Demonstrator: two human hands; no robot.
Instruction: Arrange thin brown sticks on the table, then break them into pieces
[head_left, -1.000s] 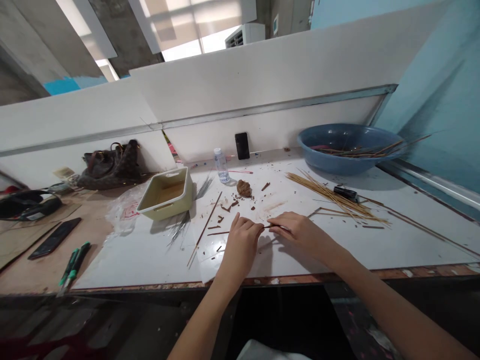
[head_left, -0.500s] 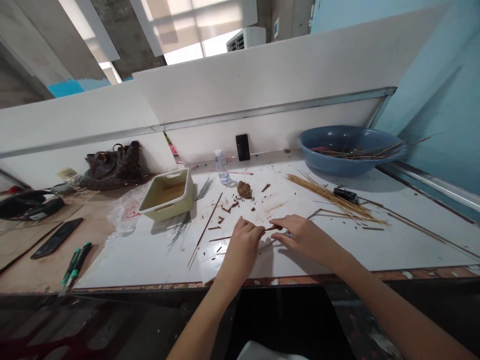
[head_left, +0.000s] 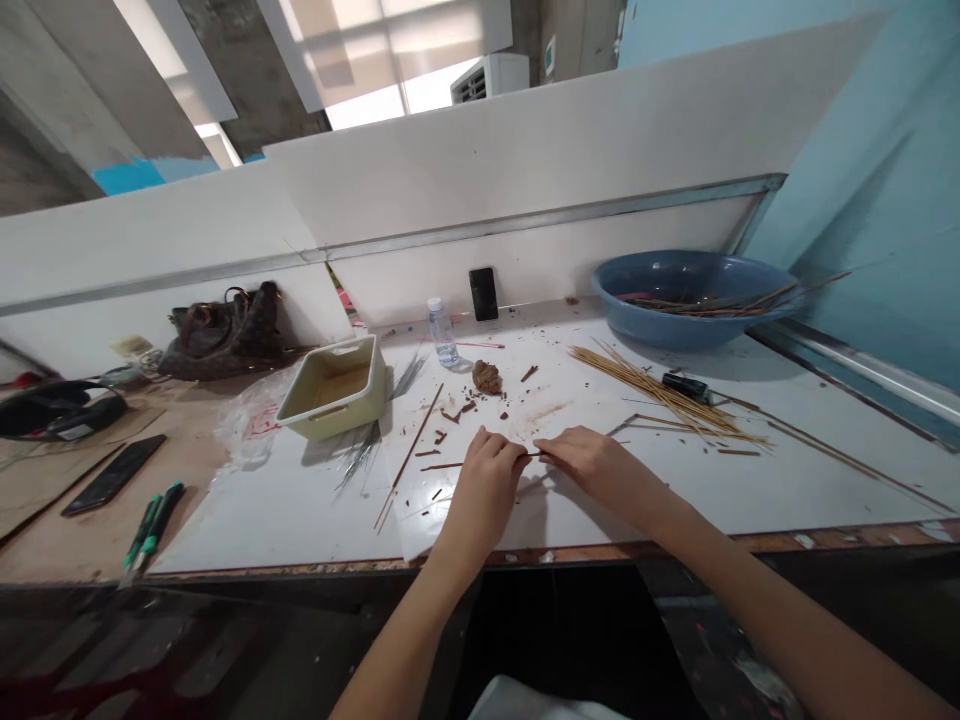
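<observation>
A thin brown stick (head_left: 442,466) spans my two hands, its free end sticking out to the left just over the white sheet. My left hand (head_left: 489,475) pinches it, fingers curled round. Close by on the right, my right hand (head_left: 581,458) grips the stick with thumb and fingertips pressed together. A short dark stretch shows between the hands; the rest is covered by fingers. Beyond them lies a brown clay-like lump (head_left: 487,377) among crumbs and broken bits. A longer brown stick (head_left: 409,455) rests to the left of my left hand.
Right of my hands lies a bundle of tan sticks (head_left: 652,395) with a black object (head_left: 686,388) on it. A blue basin (head_left: 694,335) holds more sticks. A clear bottle (head_left: 442,335), a phone (head_left: 484,294), a pale green tub (head_left: 330,425) and green-handled pliers (head_left: 154,525) stand or lie around.
My right hand has closed its fingers onto the stick and shifted slightly left, closer to my left hand. The left hand stays nearly in place.
</observation>
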